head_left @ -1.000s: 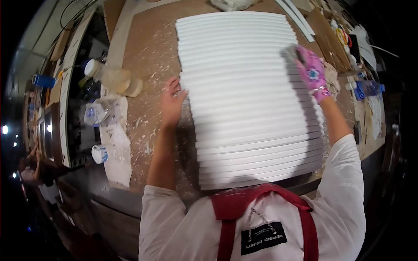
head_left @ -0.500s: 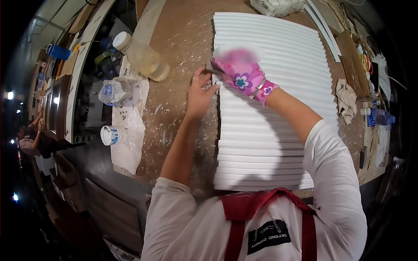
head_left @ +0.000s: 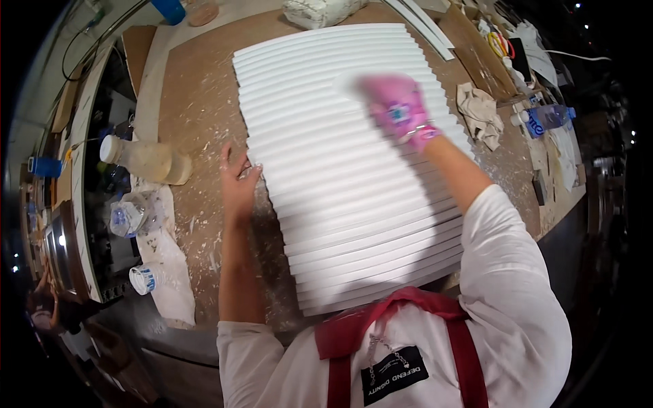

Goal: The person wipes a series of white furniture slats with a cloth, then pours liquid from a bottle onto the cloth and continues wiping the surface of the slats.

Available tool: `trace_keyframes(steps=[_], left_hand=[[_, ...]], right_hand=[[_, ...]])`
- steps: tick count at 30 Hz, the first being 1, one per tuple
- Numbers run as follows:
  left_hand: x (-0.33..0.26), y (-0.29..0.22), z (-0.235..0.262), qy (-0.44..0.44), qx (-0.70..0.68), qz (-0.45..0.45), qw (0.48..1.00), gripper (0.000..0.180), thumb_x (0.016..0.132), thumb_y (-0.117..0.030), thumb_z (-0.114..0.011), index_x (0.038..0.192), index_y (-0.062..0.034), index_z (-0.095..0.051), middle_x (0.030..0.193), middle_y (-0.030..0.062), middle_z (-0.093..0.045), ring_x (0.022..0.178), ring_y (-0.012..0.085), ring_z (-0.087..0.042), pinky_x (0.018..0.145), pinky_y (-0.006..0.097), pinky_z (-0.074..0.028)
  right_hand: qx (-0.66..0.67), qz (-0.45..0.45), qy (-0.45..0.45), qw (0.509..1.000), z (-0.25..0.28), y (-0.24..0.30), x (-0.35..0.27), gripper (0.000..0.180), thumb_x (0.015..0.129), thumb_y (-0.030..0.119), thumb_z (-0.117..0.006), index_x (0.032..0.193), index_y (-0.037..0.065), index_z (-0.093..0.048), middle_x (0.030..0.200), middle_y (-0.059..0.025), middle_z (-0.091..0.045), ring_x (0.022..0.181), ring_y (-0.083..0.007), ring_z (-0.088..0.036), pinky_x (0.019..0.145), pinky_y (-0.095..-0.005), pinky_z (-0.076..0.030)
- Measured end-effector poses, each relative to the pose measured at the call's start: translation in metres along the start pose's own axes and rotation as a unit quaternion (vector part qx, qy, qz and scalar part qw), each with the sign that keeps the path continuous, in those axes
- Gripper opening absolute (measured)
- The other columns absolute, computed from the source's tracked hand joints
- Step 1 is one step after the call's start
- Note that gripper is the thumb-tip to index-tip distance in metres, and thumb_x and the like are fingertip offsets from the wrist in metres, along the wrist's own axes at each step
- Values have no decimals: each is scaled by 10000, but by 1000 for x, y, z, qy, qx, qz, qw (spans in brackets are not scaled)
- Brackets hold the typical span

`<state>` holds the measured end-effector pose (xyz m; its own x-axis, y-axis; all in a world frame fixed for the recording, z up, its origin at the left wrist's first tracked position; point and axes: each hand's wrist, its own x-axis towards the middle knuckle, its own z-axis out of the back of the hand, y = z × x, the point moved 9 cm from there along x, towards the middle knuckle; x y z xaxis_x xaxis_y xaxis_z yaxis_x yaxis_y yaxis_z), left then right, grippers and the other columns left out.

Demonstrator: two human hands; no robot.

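Centrally, a broad stack of white strips (head_left: 326,204) takes up the middle of the frame, the long, narrow pieces lying side by side so that their rounded tops form a ribbed, washboard-like surface. Its side edges are slightly jagged where the ends fail to line up, and the whole block leans a little toward the upper left.

Over its upper right part is the right hand (head_left: 398,105), in a pink glove with a flower pattern and with a shiny metal band (head_left: 418,132) at the wrist. Motion blurs the fingers, so whether they are spread or gripping cannot be told; a pale rounded patch (head_left: 345,83) beside them is too smeared to identify. At the left edge of the strips, the bare left hand (head_left: 238,190) has its fingers parted and loosely bent, thumb tip at or just beside the ends.

Beneath lies a brown table (head_left: 197,88), its flat top flecked with white scraps. Toward the left of the frame are a cloudy plastic bottle (head_left: 146,160), a crumpled clear bottle (head_left: 132,214) and a small round white tub (head_left: 143,279) beside a pale, wrinkled sheet (head_left: 170,292). A creased beige rag (head_left: 479,112) lies at the upper right, near a bottle (head_left: 554,117) of clear plastic.
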<state>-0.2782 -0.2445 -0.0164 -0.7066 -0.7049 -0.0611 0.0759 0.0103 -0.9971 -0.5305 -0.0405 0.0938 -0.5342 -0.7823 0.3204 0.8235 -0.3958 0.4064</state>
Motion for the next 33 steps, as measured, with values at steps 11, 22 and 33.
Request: trace_keyframes(steps=[11, 22, 33], left_hand=[[-1, 0, 8, -3, 46, 15, 999, 706, 829, 17, -623, 1443, -42, -279, 1204, 169, -612, 1061, 191, -526, 922, 312, -444], [4, 12, 6, 12, 14, 20, 1000, 685, 832, 35, -621, 1437, -61, -316, 1225, 150, -579, 1034, 157, -538, 905, 280, -456], [3, 2, -6, 17, -44, -8, 999, 601, 841, 27, -619, 1382, -23, -362, 1237, 117, -560, 981, 133, -516, 880, 265, -461]], right_hand=[[-133, -33, -8, 991, 54, -104, -59, 352, 849, 218, -578, 1178, 98, -540, 1005, -184, -613, 925, -369, -597, 812, -444, -487], [-52, 277, -49, 958, -14, 135, -33, 215, 785, 151, -606, 996, 117, -582, 623, -36, -533, 565, -219, -556, 578, -358, -479], [-286, 67, 40, 955, 82, -74, -85, 300, 847, 140, -597, 1146, 123, -582, 949, -85, -621, 839, -279, -608, 739, -402, -503]])
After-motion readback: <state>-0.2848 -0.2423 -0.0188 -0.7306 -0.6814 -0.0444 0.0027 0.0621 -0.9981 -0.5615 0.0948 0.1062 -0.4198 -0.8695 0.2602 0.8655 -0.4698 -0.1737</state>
